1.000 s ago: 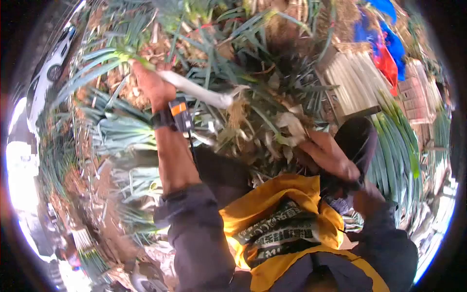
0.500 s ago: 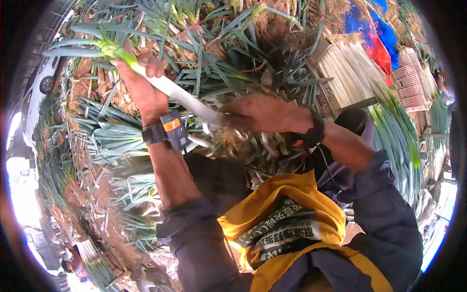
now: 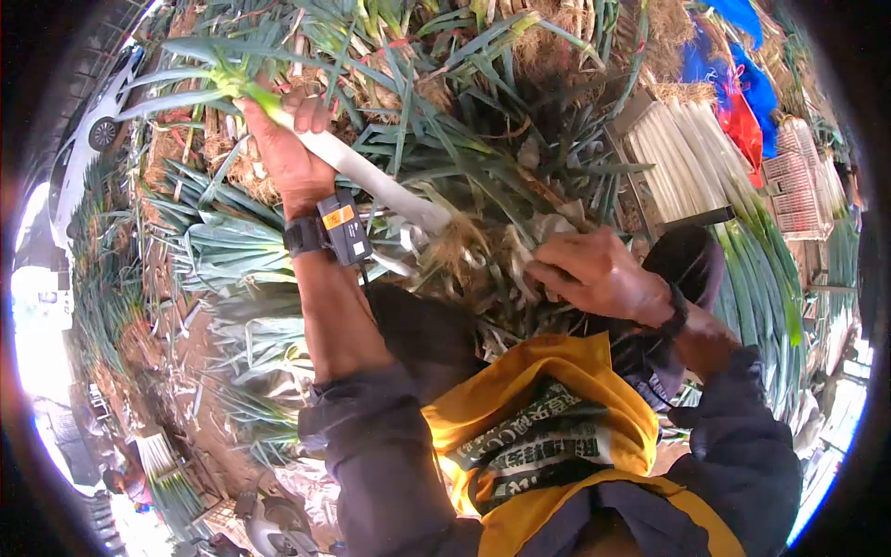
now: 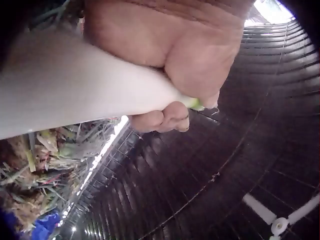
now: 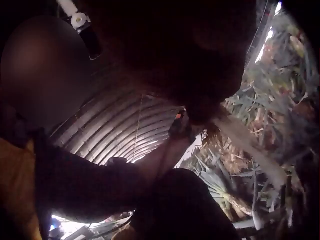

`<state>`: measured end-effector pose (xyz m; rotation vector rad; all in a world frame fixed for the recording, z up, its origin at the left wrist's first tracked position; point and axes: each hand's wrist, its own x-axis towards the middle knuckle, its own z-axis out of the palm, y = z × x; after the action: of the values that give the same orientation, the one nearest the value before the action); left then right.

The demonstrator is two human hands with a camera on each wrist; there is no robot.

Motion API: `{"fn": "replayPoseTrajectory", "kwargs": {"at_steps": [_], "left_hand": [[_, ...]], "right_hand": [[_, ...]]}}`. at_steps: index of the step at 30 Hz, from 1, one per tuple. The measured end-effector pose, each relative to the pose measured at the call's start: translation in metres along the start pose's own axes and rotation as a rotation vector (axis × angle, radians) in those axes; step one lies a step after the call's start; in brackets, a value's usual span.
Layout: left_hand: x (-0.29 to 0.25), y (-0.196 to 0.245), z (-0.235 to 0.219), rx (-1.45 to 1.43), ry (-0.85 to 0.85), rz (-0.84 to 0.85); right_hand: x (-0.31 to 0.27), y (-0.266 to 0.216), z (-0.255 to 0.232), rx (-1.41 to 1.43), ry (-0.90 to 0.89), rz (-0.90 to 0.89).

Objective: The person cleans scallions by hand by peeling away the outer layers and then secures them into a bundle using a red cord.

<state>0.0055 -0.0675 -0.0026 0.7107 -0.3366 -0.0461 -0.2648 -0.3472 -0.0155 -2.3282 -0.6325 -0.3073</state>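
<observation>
A white leek [image 3: 371, 181] with green leaves and brown roots slants across the head view. The left hand [image 3: 292, 148] grips it near its green end. Fingers and thumb of the left hand [image 4: 165, 50] wrap the white stem [image 4: 75, 85] in the left wrist view. Lower right of the roots, the right hand [image 3: 599, 274] has curled fingers, apart from the leek. In the right wrist view a pale, limp strip [image 5: 255, 150] runs out from the dark right hand [image 5: 200, 60], apparently a leaf sheath pinched there; the fingertips are in shadow.
Leafy scraps [image 3: 501, 278] lie below the leek's roots. Bundled white leeks [image 3: 682, 153] rest at the right, near a pink crate [image 3: 794, 181] and red and blue bags [image 3: 742, 116]. More leeks [image 3: 237, 246] lie at the left; a knee [image 3: 687, 260] is beside the right hand.
The right hand reached the leek's root end half a second ago and has since moved right and down, away from it. The left hand still holds the leek and has shifted slightly.
</observation>
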Motion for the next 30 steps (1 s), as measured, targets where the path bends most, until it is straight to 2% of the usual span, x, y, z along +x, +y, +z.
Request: {"fn": "replayPoseTrajectory", "kwargs": {"at_steps": [1, 2, 3, 4, 5, 6, 7, 8, 10, 11, 12, 13, 15, 16, 19, 21, 22, 25, 26, 27, 29, 30], "left_hand": [[0.000, -0.002, 0.002, 0.052, 0.077, 0.034], [0.000, -0.005, 0.005, 0.101, 0.154, 0.064], [-0.002, -0.010, 0.007, 0.148, 0.228, 0.089], [-0.001, -0.011, 0.009, 0.135, 0.234, 0.047], [-0.002, -0.014, 0.012, 0.168, 0.248, 0.076], [-0.002, -0.015, 0.015, 0.203, 0.263, 0.106], [-0.004, -0.015, 0.018, 0.240, 0.278, 0.132], [-0.009, -0.014, 0.031, 0.251, 0.382, 0.106], [-0.004, -0.015, 0.026, 0.129, 0.314, 0.152], [-0.001, -0.014, 0.021, 0.110, 0.317, 0.185], [0.001, -0.016, 0.009, 0.040, 0.263, 0.166], [0.007, -0.020, -0.006, -0.004, 0.279, 0.112], [0.005, -0.029, 0.003, 0.002, 0.305, 0.128], [0.002, -0.031, 0.009, -0.011, 0.285, 0.121], [-0.016, -0.043, 0.035, -0.039, 0.263, 0.080], [-0.023, -0.049, 0.050, 0.012, 0.257, 0.049], [-0.017, -0.060, 0.038, -0.025, 0.182, -0.009], [-0.022, -0.066, 0.049, 0.015, 0.151, -0.002], [-0.022, -0.062, 0.048, 0.029, 0.235, 0.006], [-0.021, -0.057, 0.047, 0.011, 0.246, -0.025], [-0.024, -0.049, 0.042, -0.034, 0.273, -0.090], [-0.024, -0.054, 0.036, -0.119, 0.254, -0.144]], "right_hand": [[-0.006, 0.002, -0.004, 0.013, 0.001, 0.026], [-0.005, 0.004, -0.013, 0.086, 0.000, 0.131], [-0.001, 0.004, -0.014, 0.213, 0.035, 0.332], [0.010, 0.003, -0.013, 0.336, 0.074, 0.527], [0.019, 0.008, -0.016, 0.457, 0.114, 0.713], [0.009, 0.043, 0.009, -0.039, -0.023, 0.355], [0.000, 0.050, 0.023, -0.144, -0.214, 0.281], [-0.007, 0.051, 0.034, -0.248, -0.402, 0.205], [0.000, 0.049, 0.046, -0.204, -0.371, 0.012], [0.010, 0.047, 0.052, -0.042, -0.162, -0.103], [0.024, 0.040, 0.056, 0.114, -0.118, -0.051], [0.038, 0.033, 0.059, 0.272, -0.067, -0.006], [0.068, 0.008, 0.053, 0.544, -0.297, 0.443], [0.081, 0.006, 0.061, 0.961, -0.261, 0.594], [0.111, 0.018, 0.074, 1.558, 0.163, 0.427], [0.135, 0.045, 0.089, 1.734, 0.381, 0.447], [0.139, 0.052, 0.090, 1.811, 0.505, 0.466], [0.150, 0.059, 0.071, 1.746, 0.678, 0.465], [0.146, 0.064, 0.063, 1.720, 0.676, 0.425], [0.144, 0.062, 0.051, 1.660, 0.712, 0.399], [0.139, 0.055, 0.032, 1.545, 0.795, 0.473], [0.138, 0.047, 0.022, 1.541, 0.723, 0.433]]}}
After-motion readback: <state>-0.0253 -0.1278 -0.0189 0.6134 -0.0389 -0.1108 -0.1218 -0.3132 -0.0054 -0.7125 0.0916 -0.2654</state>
